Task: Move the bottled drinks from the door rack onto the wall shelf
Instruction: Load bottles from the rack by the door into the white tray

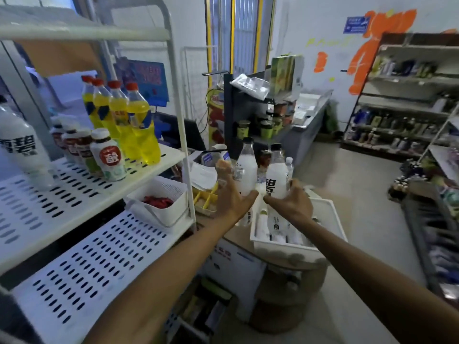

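Perforated white shelf [87, 264]; stocked racks [407, 105] beyond

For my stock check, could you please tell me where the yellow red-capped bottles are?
Head view, left: the yellow red-capped bottles stand on the white perforated shelf, behind the short white-capped bottles.

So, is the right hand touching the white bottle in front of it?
Touching. The head view shows the right hand gripping the white bottle.

4 yellow btls [142, 125], 2 white btls [246, 170] held, 1 tray [285, 247].
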Available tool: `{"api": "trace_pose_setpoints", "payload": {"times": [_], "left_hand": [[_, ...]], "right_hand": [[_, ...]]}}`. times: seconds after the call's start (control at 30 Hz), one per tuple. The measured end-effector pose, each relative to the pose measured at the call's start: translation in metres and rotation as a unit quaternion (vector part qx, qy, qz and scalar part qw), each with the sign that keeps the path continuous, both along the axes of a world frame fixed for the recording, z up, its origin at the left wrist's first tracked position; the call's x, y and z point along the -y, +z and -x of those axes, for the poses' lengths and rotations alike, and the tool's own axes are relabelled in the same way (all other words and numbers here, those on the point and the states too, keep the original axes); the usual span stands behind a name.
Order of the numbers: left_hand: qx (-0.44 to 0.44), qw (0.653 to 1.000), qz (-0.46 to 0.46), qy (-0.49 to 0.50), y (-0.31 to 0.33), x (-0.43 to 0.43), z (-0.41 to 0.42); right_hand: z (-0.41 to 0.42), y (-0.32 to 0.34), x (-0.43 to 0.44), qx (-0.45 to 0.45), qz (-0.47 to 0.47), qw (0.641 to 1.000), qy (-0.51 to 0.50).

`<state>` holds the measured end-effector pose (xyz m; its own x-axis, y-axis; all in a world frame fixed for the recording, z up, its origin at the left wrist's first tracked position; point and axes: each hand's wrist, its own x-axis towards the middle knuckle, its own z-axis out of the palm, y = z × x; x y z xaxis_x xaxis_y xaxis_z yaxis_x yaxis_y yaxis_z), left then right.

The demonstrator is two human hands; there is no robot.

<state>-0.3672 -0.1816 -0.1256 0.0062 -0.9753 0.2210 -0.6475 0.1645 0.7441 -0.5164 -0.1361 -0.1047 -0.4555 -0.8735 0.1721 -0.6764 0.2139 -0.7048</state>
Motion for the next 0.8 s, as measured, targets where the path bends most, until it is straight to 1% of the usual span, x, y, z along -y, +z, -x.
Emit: {"api": "trace_pose_setpoints", "payload": {"times": [0.13,0.27,0.37,0.43,0.57,0.63,0.73,0.77,0.8], "left_hand": [[0.023,0.999,-0.025,-0.005,-0.018,0.013,0.032],[0.069,0.993,-0.098,-0.014,-0.039,0.025,0.049],[0.114,0.979,-0.167,-0.027,-0.054,0.044,0.057],[0.12,0.97,-0.207,-0.039,-0.067,0.061,0.062],[0.147,0.951,-0.257,-0.089,-0.09,0.097,0.076],[0.145,0.944,-0.274,-0.11,-0.102,0.112,0.086],[0.087,0.931,-0.324,-0.143,-0.125,0.132,0.103],[0.09,0.927,-0.336,-0.142,-0.132,0.137,0.108],[0.111,0.922,-0.344,-0.137,-0.137,0.141,0.112]], "right_hand": [[0.04,-0.022,0.017,-0.002,-0.031,0.999,-0.017],[0.06,-0.047,0.032,0.023,-0.067,0.997,-0.028],[0.069,-0.061,0.047,0.037,-0.101,0.994,-0.033],[0.072,-0.073,0.06,0.039,-0.126,0.991,-0.035],[0.08,-0.11,0.091,0.07,-0.166,0.983,-0.04],[0.082,-0.124,0.103,0.075,-0.186,0.979,-0.039],[0.089,-0.147,0.12,0.068,-0.206,0.976,-0.037],[0.092,-0.153,0.124,0.069,-0.209,0.975,-0.032],[0.095,-0.161,0.127,0.075,-0.212,0.974,-0.032]]}}
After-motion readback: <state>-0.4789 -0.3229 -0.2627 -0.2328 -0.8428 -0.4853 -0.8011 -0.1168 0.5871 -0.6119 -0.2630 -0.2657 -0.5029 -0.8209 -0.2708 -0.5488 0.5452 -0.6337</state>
